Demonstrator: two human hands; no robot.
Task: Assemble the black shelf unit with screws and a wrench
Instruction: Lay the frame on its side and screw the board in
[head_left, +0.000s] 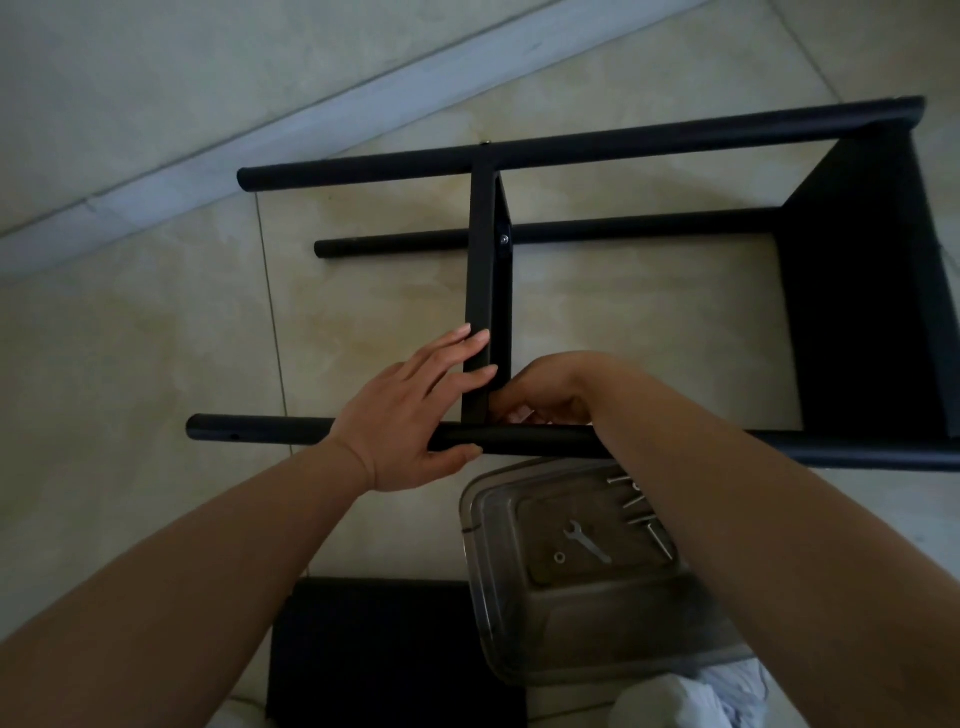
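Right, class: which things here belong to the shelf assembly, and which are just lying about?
Part of the job:
shelf frame
middle shelf panel
left hand
right hand
wrench
screws
washer
spare black panel
clear tray

Lying about:
white cloth

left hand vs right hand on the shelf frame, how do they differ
The left hand lies with straight fingers against the middle shelf panel, thumb under the near pole. The right hand is curled at the joint where panel meets pole; what it pinches is hidden. The left shows its back; the right's fingers are tucked. Both work at the same joint.
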